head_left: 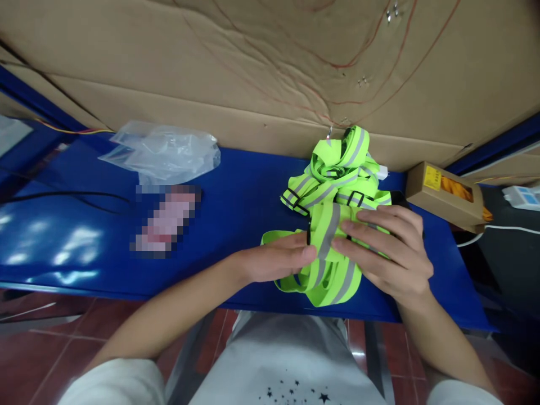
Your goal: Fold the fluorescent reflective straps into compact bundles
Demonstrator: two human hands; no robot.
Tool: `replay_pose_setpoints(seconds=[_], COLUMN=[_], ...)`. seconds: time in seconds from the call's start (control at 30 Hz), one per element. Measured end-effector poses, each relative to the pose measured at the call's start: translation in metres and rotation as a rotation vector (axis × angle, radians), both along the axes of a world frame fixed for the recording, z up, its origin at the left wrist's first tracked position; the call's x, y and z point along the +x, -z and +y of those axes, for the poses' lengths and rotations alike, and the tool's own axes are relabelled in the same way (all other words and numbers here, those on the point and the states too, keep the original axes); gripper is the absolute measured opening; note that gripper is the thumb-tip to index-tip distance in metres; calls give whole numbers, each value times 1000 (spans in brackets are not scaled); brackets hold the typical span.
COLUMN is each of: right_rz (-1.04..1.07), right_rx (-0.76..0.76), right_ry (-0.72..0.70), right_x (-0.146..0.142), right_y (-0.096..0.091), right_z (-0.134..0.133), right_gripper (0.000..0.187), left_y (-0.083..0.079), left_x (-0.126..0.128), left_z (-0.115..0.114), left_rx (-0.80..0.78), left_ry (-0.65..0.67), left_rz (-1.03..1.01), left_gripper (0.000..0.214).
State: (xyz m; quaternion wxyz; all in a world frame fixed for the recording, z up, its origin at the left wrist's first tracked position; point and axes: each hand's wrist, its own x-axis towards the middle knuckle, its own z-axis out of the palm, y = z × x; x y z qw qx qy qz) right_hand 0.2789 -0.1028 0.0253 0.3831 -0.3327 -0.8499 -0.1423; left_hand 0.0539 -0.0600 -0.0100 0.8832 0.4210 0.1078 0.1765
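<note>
far left: clear plastic bags (162,151) lying crumpled at the back of the blue surface (63,247), thin and glossy; a black cable (63,197) running in front of them
left of centre: blurred pinkish patch (166,222), can't tell what it is
left hand (280,260): lying flat, palm down, fingertips pressing on the left edge of the folded vest (327,256); grip not closing around anything, fingers nearly straight
centre: folded vest sitting at the front edge of the surface, just ahead of the person's lap; neon yellow-green woven fabric, grey reflective bands running along it, loose strap loops sticking out left and below
behind it: vest pile (337,177) touching the folded one, same material, black plastic buckles showing, heaped and untidy
right hand (390,253): spreading over the right half of the folded vest, fingers slightly curled, pressing down (no pinch visible, holding it flat rather than gripping)
step in hand: looks like flattening and squaring a fold, both hands pinning the bundle
next move calls for: my read, keeping pressure on so the slippery webbing isn't springing open
right: small cardboard box (449,194) with a yellow label, white cable (472,239) trailing past it
back: corrugated cardboard wall (253,67), creased, red lines scribbled on it
</note>
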Motion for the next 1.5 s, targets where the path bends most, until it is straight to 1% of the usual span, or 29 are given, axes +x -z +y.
replay_pose_setpoints(seconds=[0.03,0.07,0.13,0.2,0.23,0.27,0.33,0.37,0.4,0.47,0.5,0.53,0.57,0.6,0.67,0.7,0.77,0.83,0.87,0.93,1.0,1.07,1.17,1.27,1.4,1.5], right_rz=[-14,-13,8,46,99,183,402,495,555,588,583,577,567,544,467,425,378,376,374,322,180,3,-171,-244,-251,-140], right_rx=[-17,-67,-259,-454,-503,-519,-521,-566,-654,-877,-949,-962,-916,-831,-638,-570,-518,-542,-553,-516,-425,-318,-194,-84,22,47], right_ry=[-2,-13,-61,-109,-110,-90,-23,-8,-17,-79,-97,-100,-94,-90,-118,-144,-171,-168,-167,-163,-144,-105,-66,-38,-17,-1], right_x=[0,-1,-3,-5,-6,-7,-5,-4,-2,2,3,3,1,-1,-5,-7,-9,-8,-7,-5,-5,-6,-6,-5,-5,-9], right_y=[-1,-2,-4,-4,-3,-1,3,5,7,9,9,8,6,4,0,-2,-4,-5,-5,-7,-9,-11,-10,-1,18,24], right_z=[0,0,1,2,3,4,7,9,9,9,8,6,3,0,-5,-6,-7,-7,-6,-7,-10,-16,-22,-19,-11,-8], right_gripper=[42,44,50,59,63,67,70,71,69,60,53,46,40,38,43,47,52,54,54,57,53,47,43,44,47,51], left_y=[0,0,3,4,4,4,2,0,-1,-4,-6,-7,-9,-10,-13,-14,-15,-15,-13,-9,-5,-3,-4,-6,-10,-14], left_x=[1,1,3,4,4,4,3,3,3,3,3,3,3,3,1,0,-4,-6,-6,-6,-5,-5,-6,-7,-5,-6], left_z=[0,0,2,5,7,9,12,12,12,10,9,9,8,7,6,6,5,6,7,8,10,12,14,16,17,18], left_rx=[18,26,18,-17,-25,-16,54,111,174,281,315,336,348,350,333,314,260,197,155,36,-103,-187,-204,-215,-233,-213], left_ry=[-67,-126,-212,-263,-291,-314,-304,-275,-236,-168,-157,-162,-178,-194,-195,-179,-123,-77,-64,-43,-29,-8,15,-39,-103,-125], left_rz=[62,129,220,218,192,162,124,122,126,131,126,119,112,108,88,62,-5,-64,-84,-114,-141,-168,-179,-142,-74,-36], left_gripper=[72,69,65,64,63,61,55,50,46,43,43,44,46,50,60,67,76,78,81,91,105,114,111,97,85,80])
